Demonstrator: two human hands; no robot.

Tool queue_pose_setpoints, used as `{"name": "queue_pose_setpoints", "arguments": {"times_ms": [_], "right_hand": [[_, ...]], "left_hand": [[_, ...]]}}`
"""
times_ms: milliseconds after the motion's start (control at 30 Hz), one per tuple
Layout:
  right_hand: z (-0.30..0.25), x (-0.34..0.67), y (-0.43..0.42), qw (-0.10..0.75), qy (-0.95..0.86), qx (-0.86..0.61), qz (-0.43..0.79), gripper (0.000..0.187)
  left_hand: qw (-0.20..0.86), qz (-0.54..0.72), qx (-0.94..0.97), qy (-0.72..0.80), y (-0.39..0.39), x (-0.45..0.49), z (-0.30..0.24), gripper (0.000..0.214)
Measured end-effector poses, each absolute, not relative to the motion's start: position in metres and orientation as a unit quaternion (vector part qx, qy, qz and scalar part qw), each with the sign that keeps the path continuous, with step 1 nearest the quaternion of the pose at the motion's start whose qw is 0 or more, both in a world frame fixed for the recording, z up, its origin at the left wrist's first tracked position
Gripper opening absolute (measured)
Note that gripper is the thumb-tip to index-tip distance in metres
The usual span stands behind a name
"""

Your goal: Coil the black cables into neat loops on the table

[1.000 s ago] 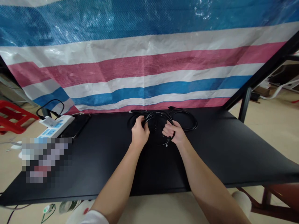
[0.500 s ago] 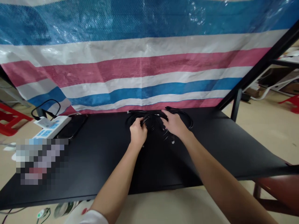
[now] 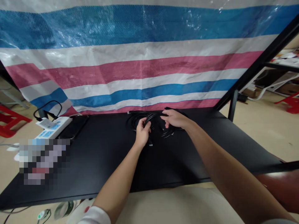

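Coils of thin black cable [image 3: 136, 119] lie at the far middle of a black table [image 3: 210, 146], close to a striped tarp. My left hand [image 3: 142, 132] is closed around a strand of the cable, lifted a little off the table, with a plug end hanging below it. Above the coils, my right hand [image 3: 174, 119] has its fingers curled onto the loops; whether it grips them is hard to tell against the dark surface.
A white power strip [image 3: 52, 128] with a black lead sits at the table's far left, next to a dark phone [image 3: 73, 128]. A blue, white and pink tarp [image 3: 140, 62] hangs behind. Black frame posts [image 3: 232, 104] stand at the right. Red stools sit on the floor.
My left hand has lifted and drawn a cable strand toward me. My right hand has moved up and away from me over the coils. The view has tilted slightly.
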State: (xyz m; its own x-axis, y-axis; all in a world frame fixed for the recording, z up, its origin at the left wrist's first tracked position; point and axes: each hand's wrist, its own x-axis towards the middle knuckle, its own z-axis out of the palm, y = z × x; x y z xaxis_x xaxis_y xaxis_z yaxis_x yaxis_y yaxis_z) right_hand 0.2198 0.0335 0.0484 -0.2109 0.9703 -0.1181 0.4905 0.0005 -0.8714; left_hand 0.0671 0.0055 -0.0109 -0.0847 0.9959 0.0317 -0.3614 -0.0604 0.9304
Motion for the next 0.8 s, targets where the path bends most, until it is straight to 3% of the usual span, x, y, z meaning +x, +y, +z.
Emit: {"name": "queue_pose_setpoints", "arguments": {"times_ms": [167, 300, 400, 533, 667, 800], "right_hand": [[0.055, 0.216, 0.027, 0.247, -0.651, -0.595, 0.400, 0.024], [0.057, 0.219, 0.024, 0.204, -0.683, -0.579, 0.396, 0.032], [0.055, 0.224, 0.020, 0.209, -0.702, -0.523, 0.436, 0.035], [0.048, 0.230, 0.011, 0.219, -0.715, -0.460, 0.478, 0.037], [0.035, 0.233, 0.003, 0.239, -0.767, -0.450, 0.391, 0.036], [0.020, 0.236, 0.000, 0.292, -0.769, -0.490, 0.288, 0.030]], "left_hand": [[0.683, 0.530, 0.395, 0.311, 0.004, 0.062, -0.010, 0.049], [0.731, 0.467, 0.428, 0.255, 0.005, 0.057, -0.013, 0.062], [0.688, 0.468, 0.476, 0.285, 0.006, 0.054, -0.013, 0.061], [0.543, 0.496, 0.575, 0.360, 0.006, 0.048, -0.008, 0.049], [0.448, 0.472, 0.645, 0.401, 0.007, 0.043, -0.006, 0.037], [0.430, 0.415, 0.686, 0.416, 0.009, 0.044, -0.008, 0.031]]}}
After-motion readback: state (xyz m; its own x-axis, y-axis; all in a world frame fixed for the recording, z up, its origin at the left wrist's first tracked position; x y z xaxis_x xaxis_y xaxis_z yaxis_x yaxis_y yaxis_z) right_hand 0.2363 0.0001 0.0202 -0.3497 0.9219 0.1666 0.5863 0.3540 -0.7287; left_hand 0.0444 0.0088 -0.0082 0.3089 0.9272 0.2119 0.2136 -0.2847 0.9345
